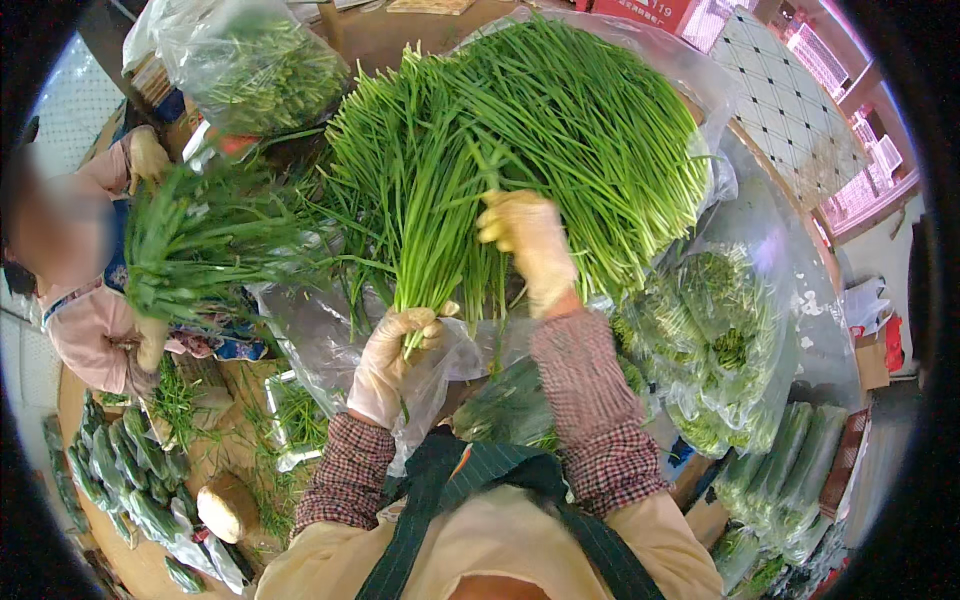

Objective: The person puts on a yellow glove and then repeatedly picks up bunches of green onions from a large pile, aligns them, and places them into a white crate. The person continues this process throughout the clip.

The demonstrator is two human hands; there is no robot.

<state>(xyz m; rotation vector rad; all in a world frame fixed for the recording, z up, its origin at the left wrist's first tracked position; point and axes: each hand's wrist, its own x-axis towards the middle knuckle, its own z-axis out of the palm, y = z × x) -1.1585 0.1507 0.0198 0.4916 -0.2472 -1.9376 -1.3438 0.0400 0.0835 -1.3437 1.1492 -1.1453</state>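
My gloved left hand (pixel 401 360) is closed around the pale stem ends of a bunch of garlic chives (pixel 439 247). The green leaves of that bunch fan away from me onto the pile. My right hand (pixel 529 240), also gloved and slightly blurred, is to the right of the bunch. Its fingers are curled, and a few blurred chive blades (pixel 489 161) stick out past them. Beyond both hands lies a large heap of garlic chives (pixel 577 120) on a clear plastic sheet (pixel 705 67). Loose plastic hangs around my left wrist.
At left, a co-worker (pixel 105 315) handles another chive bunch (pixel 202 240). A plastic bag of greens (pixel 277 82) stands at the back left. Bagged greens (pixel 712 345) and wrapped bundles (pixel 787 465) lie at right. Wrapped bundles (pixel 127 457) and a white-edged tray (pixel 300 409) are at lower left.
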